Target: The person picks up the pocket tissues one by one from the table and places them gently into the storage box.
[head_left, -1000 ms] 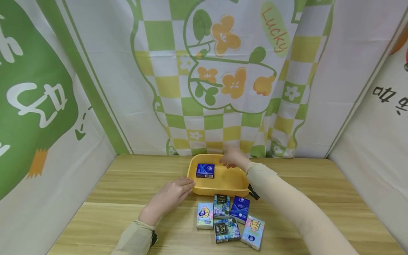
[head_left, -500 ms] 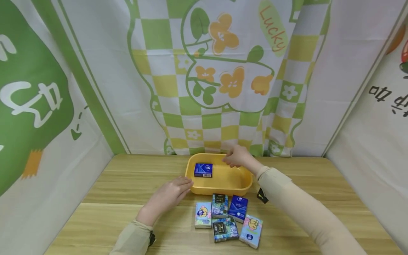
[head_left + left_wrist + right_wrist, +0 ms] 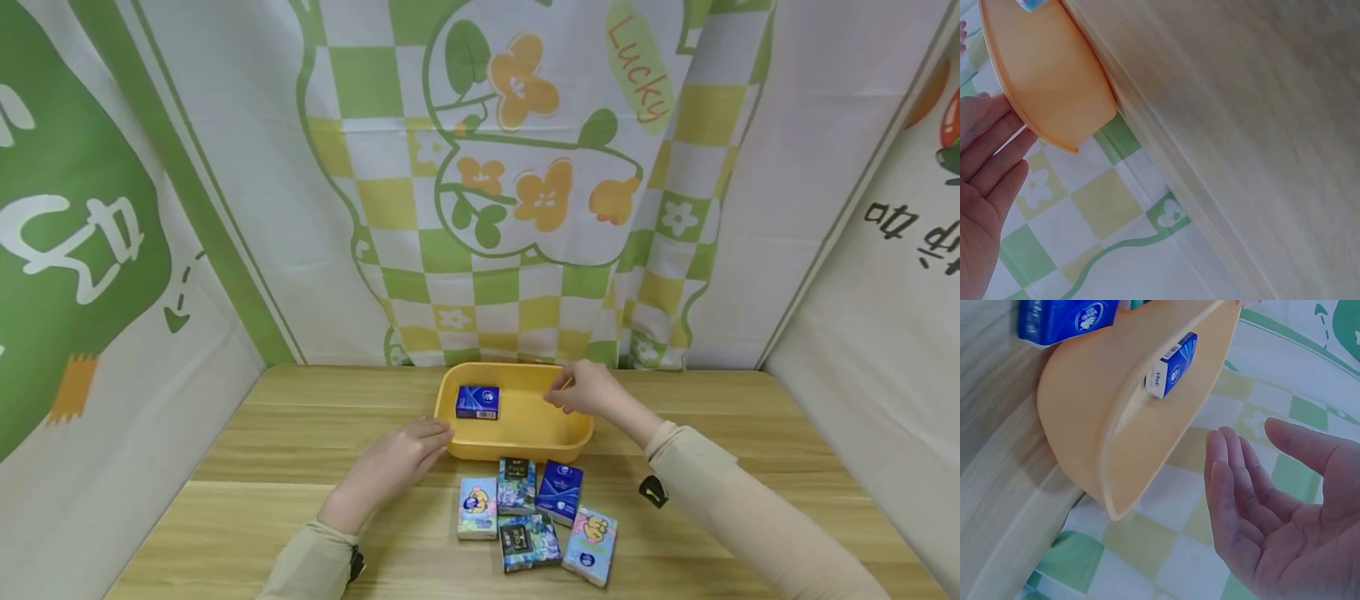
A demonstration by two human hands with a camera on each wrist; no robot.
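A yellow plastic basin (image 3: 517,452) stands at the back of the table, with one dark blue tissue pack (image 3: 477,402) lying in its left part. The straight fingers of my left hand (image 3: 401,458) touch the basin's left front corner; in the left wrist view the fingertips meet its rim. Above the basin's right end hovers my right hand (image 3: 588,387). In the right wrist view its fingers are loosely bent, thumb apart, and nothing is between them. In front of the basin lie another blue tissue pack (image 3: 560,492), flowered dark packs (image 3: 529,542) and light blue cartoon packs (image 3: 591,546).
The wooden table (image 3: 300,433) carries the basin and several packs close together before its front wall. A checked curtain (image 3: 502,308) hangs directly behind the table's back edge. White printed cloth walls (image 3: 855,350) close in both sides.
My right hand has moved right and slightly toward me, from over the basin's back rim to above its right end. The left hand stays at the corner; the packs lie as before.
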